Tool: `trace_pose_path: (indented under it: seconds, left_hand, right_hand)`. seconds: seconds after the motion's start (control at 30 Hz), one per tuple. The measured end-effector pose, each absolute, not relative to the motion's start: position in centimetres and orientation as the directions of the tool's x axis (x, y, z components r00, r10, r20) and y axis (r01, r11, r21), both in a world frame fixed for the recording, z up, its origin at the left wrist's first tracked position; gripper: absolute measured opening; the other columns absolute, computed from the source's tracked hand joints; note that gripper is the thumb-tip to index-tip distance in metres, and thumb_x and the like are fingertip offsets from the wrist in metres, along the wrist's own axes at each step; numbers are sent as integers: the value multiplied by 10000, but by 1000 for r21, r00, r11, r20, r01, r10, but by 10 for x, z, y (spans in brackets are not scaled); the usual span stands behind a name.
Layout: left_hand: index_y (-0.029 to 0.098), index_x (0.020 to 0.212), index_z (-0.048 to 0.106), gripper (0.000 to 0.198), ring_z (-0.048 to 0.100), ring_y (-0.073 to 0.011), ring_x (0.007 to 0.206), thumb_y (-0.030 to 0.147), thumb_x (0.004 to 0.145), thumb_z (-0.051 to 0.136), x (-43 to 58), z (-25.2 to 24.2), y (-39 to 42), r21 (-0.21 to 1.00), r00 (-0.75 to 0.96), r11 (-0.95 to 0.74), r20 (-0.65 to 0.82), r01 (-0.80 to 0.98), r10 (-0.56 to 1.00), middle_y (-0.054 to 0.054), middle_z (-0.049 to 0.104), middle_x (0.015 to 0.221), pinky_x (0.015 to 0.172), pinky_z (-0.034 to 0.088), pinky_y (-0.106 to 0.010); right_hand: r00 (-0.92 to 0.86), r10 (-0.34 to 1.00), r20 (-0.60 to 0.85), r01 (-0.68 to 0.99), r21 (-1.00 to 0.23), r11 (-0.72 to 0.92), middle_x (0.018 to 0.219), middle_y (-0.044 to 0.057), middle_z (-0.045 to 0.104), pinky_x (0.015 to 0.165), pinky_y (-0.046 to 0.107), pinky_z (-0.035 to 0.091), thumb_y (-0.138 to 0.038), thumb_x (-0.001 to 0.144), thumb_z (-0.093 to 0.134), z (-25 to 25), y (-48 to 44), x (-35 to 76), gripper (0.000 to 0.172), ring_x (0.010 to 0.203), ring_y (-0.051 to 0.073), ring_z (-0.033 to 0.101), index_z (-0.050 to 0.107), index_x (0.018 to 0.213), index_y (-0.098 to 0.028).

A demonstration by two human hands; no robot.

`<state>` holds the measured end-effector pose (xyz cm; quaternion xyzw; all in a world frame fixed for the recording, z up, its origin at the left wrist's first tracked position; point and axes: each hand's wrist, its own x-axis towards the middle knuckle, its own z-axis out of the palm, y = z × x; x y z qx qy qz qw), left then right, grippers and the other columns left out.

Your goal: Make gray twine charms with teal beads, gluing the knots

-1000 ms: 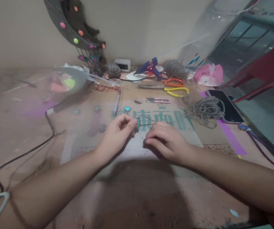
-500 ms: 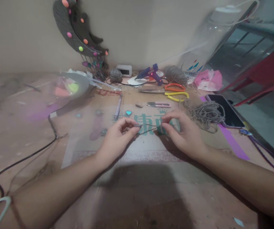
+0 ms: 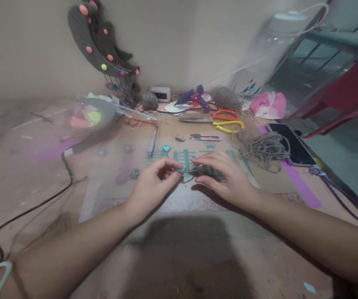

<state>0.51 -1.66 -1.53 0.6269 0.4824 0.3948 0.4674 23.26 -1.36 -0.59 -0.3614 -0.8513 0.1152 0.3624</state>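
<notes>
A short length of grey yarn [image 3: 190, 170] stretches from the fingertips of my left hand [image 3: 154, 180], which is closed in a pinch on it. A small bluish spot shows at that pinch, too small to make out. My right hand [image 3: 233, 178] is at the yarn's other end, thumb and fingers apart, and the yarn runs into the gap between them. Just beyond the hands lies a teal heart piece [image 3: 166, 148] with a dark edge. A small grey piece [image 3: 134, 173] rests left of my left hand. Thread snips [image 3: 205, 137] and a pen [image 3: 153, 141] lie farther back.
Scissors [image 3: 228, 125] with orange and yellow handles lie behind the snips. Loose grey yarn [image 3: 267, 149] overlaps a phone [image 3: 293, 143] at right. A glue gun [image 3: 196, 99] stands by the wall. A black cable [image 3: 32, 211] crosses the left side.
My right hand has moved left toward my left hand, and its pinch on the yarn has opened. The left hand keeps its pinch. The view has shifted slightly.
</notes>
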Motion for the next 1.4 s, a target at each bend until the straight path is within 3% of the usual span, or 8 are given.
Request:
trace_pose_path:
  seconds: [0.13, 0.3, 0.63, 0.8, 1.07, 1.17, 1.3, 1.4]
  left_hand:
    - [195, 930, 681, 80, 615, -123, 747, 237, 862, 671, 7, -17, -16, 951, 277, -141, 62, 274, 959, 11, 693, 840, 696, 469, -250]
    - [200, 946, 698, 115, 639, -142, 779, 287, 873, 679, 5, -17, -16, 931, 307, -154, 48, 332, 951, -1, 716, 862, 717, 482, -268]
    - [207, 894, 697, 142, 654, -133, 748, 347, 872, 700, 5, -12, -19, 942, 320, -114, 8, 315, 947, 13, 724, 821, 692, 499, -252]
    - [202, 901, 662, 122, 637, -124, 725, 319, 876, 687, 7, -12, -19, 945, 285, -111, 19, 309, 958, 18, 696, 785, 668, 489, -243]
    - [197, 921, 614, 95, 655, -121, 691, 272, 888, 663, 7, -12, -20, 977, 272, -52, -7, 207, 962, 4, 713, 771, 654, 498, -243]
    - [199, 943, 627, 95, 669, -130, 712, 273, 893, 658, 6, -15, -19, 977, 258, -48, -8, 208, 966, -5, 725, 796, 669, 510, -253]
    - [208, 1011, 678, 135, 711, -156, 803, 297, 916, 643, 5, -20, -19, 980, 249, -63, 14, 189, 968, -23, 748, 864, 735, 538, -281]
    - [213, 1047, 710, 167, 732, -180, 896, 302, 930, 631, 4, -21, -21, 979, 256, -90, 41, 182, 966, -42, 767, 962, 821, 559, -318]
  right_hand:
    - [-470, 671, 573, 497, -456, 738, 981, 87, 748, 849, 372, 512, -388, 949, 664, -3, -17, 228, 274, 925, 211, 671, 690, 1143, -196]
    - [-472, 685, 555, 498, -474, 726, 868, 50, 740, 813, 343, 497, -261, 973, 634, -4, -15, 227, 105, 861, 187, 661, 722, 969, -204]
    - [-426, 750, 506, 491, -566, 662, 823, 19, 731, 781, 317, 479, -215, 973, 617, -1, -14, 227, 105, 799, 165, 653, 684, 892, -206]
    - [-222, 842, 492, 493, -688, 532, 808, 7, 675, 728, 303, 473, -255, 993, 568, -1, -19, 230, 140, 772, 158, 628, 621, 868, -221]
    - [112, 879, 463, 241, -871, 428, 650, -15, 478, 644, 313, 429, -425, 1046, 448, -2, -2, 237, 404, 627, 152, 489, 449, 684, -244]
    - [187, 890, 416, 314, -884, 347, 652, -25, 487, 640, 309, 442, -417, 1023, 505, -6, 7, 244, 338, 612, 147, 490, 521, 731, -247]
    - [32, 876, 481, 472, -780, 411, 838, -4, 662, 782, 327, 498, -241, 934, 633, -6, -1, 242, 32, 806, 165, 630, 635, 903, -249]
    - [-207, 825, 526, 498, -669, 552, 936, 24, 718, 844, 357, 512, -206, 952, 592, -2, -13, 234, 74, 914, 186, 668, 652, 929, -243]
